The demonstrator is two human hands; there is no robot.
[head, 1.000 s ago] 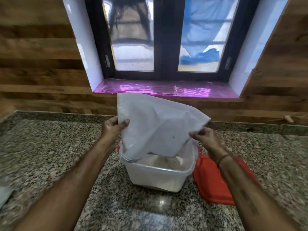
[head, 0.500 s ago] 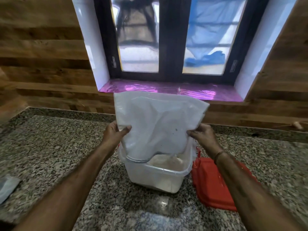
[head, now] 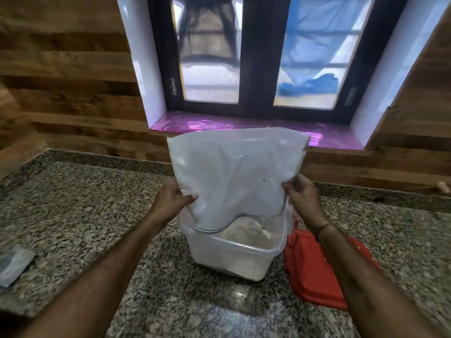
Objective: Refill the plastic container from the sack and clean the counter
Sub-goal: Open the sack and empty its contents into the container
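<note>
A white plastic sack (head: 234, 172) hangs upside down, its open mouth dipping into a clear plastic container (head: 229, 257) on the granite counter (head: 73, 215). My left hand (head: 170, 198) pinches the sack's left edge and my right hand (head: 300, 196) grips its right edge. A mound of pale powder (head: 246, 231) lies inside the container, just under the sack's mouth. The sack looks slack and mostly flat. The container's far wall is hidden behind the sack.
A red lid (head: 314, 267) lies flat on the counter, right of the container, under my right forearm. A small grey packet (head: 12, 264) sits at the counter's left edge. Wooden wall panels and a window with a pink sill (head: 219, 123) stand behind.
The sack has swung from a leftward tilt to hanging nearly straight over the container. Both hands stay on its edges, and the view has shifted slightly.
</note>
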